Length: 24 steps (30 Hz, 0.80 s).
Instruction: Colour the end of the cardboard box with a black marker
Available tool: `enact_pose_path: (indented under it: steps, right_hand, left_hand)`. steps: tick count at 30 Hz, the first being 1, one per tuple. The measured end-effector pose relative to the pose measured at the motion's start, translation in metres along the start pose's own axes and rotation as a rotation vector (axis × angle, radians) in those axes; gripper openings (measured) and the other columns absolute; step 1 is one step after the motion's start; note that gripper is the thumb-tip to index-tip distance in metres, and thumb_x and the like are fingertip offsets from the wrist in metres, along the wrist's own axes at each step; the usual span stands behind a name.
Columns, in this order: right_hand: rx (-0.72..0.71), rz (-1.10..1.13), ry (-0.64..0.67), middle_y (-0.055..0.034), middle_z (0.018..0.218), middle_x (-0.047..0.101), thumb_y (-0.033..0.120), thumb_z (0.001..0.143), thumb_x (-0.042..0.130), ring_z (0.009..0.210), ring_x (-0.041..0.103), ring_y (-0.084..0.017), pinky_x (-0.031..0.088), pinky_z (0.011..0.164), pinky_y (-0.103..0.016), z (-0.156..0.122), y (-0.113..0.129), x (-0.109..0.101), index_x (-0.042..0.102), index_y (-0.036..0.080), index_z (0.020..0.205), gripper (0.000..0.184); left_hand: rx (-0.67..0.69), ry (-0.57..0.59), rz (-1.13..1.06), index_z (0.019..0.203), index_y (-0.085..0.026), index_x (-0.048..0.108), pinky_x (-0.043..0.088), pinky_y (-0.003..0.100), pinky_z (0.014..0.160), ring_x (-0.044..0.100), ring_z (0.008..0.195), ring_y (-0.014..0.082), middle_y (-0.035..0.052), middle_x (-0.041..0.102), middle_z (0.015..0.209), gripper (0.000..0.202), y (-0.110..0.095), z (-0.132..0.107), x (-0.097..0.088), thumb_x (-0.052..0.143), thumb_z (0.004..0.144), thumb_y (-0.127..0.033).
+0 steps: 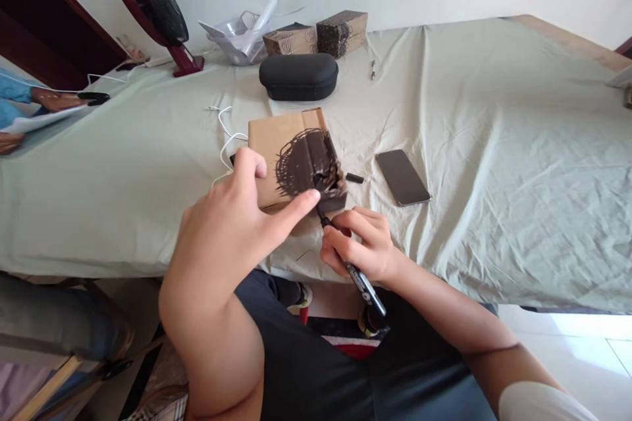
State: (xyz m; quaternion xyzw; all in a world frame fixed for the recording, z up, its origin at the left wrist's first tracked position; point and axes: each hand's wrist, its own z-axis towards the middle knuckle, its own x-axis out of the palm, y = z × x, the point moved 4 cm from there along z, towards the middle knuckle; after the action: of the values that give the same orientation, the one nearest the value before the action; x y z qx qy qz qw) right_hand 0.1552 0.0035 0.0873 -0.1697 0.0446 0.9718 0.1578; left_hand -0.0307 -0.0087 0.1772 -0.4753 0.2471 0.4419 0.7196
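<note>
A small cardboard box (269,135) lies in front of me. Dark scribbles cover its right part, and its right corner is torn and ragged. My left hand (227,223) is on the box's near left side, thumb stretched along the near edge to the dark corner and index finger bent; its other fingers are hidden. In my right hand (363,240) is a black marker (364,288), gripped with its tip pointing up at the box's near right corner. Whether the tip touches the cardboard is hard to see. A black marker cap (354,177) lies just right of the box.
Right of the box is a dark phone (402,177). Behind it stand a black case (299,75), two scribbled boxes (343,33), a plastic basket (237,46) and a fan (153,0). A white cable (224,122) runs at left. Another person's hand (59,99) holds papers at far left.
</note>
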Motion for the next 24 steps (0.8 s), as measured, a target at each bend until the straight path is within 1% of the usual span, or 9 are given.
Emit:
enact_pose_path:
  steps: [5,8,12,14,16,18,19,21,24]
  right_hand:
    - [0.077,-0.002,0.012,-0.0003,0.082,0.058,0.004,0.089,0.062,0.063,0.054,-0.013,0.045,0.057,-0.026,0.001,-0.010,-0.002,0.056,0.023,0.106,0.027]
    - [0.079,0.018,0.025,0.0003,0.082,0.059,0.006,0.091,0.060,0.064,0.057,-0.012,0.046,0.058,-0.025,0.003,-0.011,-0.002,0.054,0.024,0.109,0.026]
    - [0.070,0.059,0.019,0.0008,0.080,0.060,0.004,0.090,0.059,0.063,0.059,-0.013,0.047,0.059,-0.025,0.004,-0.010,-0.002,0.054,0.023,0.110,0.028]
    - [0.077,0.082,0.004,0.0009,0.080,0.061,0.003,0.088,0.059,0.063,0.059,-0.013,0.047,0.058,-0.025,0.005,-0.011,-0.003,0.055,0.022,0.109,0.029]
    - [0.086,0.089,-0.009,0.0010,0.080,0.062,0.002,0.088,0.058,0.062,0.059,-0.012,0.047,0.058,-0.025,0.007,-0.012,-0.005,0.056,0.022,0.108,0.028]
    - [0.093,0.090,-0.011,0.0010,0.080,0.063,0.002,0.088,0.059,0.062,0.059,-0.013,0.047,0.058,-0.025,0.011,-0.013,-0.007,0.057,0.022,0.108,0.028]
    - [0.094,0.094,-0.010,0.0009,0.080,0.064,0.002,0.088,0.060,0.062,0.060,-0.013,0.048,0.058,-0.025,0.013,-0.013,-0.008,0.057,0.022,0.108,0.028]
    - [0.099,0.109,-0.019,0.0006,0.080,0.065,0.002,0.089,0.062,0.062,0.061,-0.013,0.049,0.058,-0.025,0.017,-0.013,-0.010,0.058,0.022,0.108,0.028]
    - [0.117,0.134,-0.042,0.0000,0.080,0.067,0.004,0.092,0.065,0.062,0.061,-0.013,0.050,0.057,-0.025,0.023,-0.013,-0.013,0.059,0.022,0.110,0.026]
  left_hand:
    - [-0.147,0.109,0.181,0.099,-0.029,0.044,0.043,0.034,0.065,0.060,0.070,0.0269,-0.0025,0.050,0.069,0.049,-0.013,0.007,-0.001,0.072,0.086,-0.066]
    - [-0.234,0.198,0.281,0.103,-0.029,0.049,0.041,0.032,0.063,0.059,0.066,0.0251,-0.0029,0.051,0.067,0.042,-0.017,0.008,-0.003,0.063,0.090,-0.067]
    - [-0.282,0.206,0.298,0.111,-0.030,0.056,0.049,0.036,0.068,0.064,0.070,0.0270,-0.0010,0.056,0.069,0.042,-0.018,0.007,-0.005,0.057,0.093,-0.068]
    - [-0.298,0.184,0.295,0.124,-0.031,0.058,0.056,0.042,0.077,0.070,0.085,0.0319,0.0038,0.067,0.088,0.048,-0.019,0.006,-0.004,0.057,0.094,-0.069]
    - [-0.297,0.162,0.279,0.141,-0.034,0.056,0.060,0.051,0.089,0.071,0.111,0.0389,0.0109,0.068,0.127,0.059,-0.020,0.006,-0.001,0.057,0.094,-0.069]
    - [-0.272,0.170,0.237,0.154,-0.037,0.050,0.059,0.059,0.101,0.062,0.136,0.0450,0.0123,0.047,0.163,0.068,-0.019,0.008,0.002,0.057,0.094,-0.068]
    - [-0.256,0.186,0.208,0.158,-0.039,0.048,0.057,0.062,0.106,0.056,0.144,0.0468,0.0105,0.035,0.174,0.072,-0.017,0.009,0.004,0.058,0.094,-0.068]
    - [-0.232,0.227,0.153,0.162,-0.040,0.046,0.054,0.065,0.113,0.047,0.153,0.0482,0.0065,0.020,0.182,0.075,-0.014,0.011,0.006,0.058,0.094,-0.069]
    - [-0.213,0.243,0.118,0.162,-0.039,0.047,0.050,0.067,0.119,0.040,0.158,0.0485,0.0035,0.015,0.184,0.074,-0.008,0.013,0.008,0.058,0.095,-0.069]
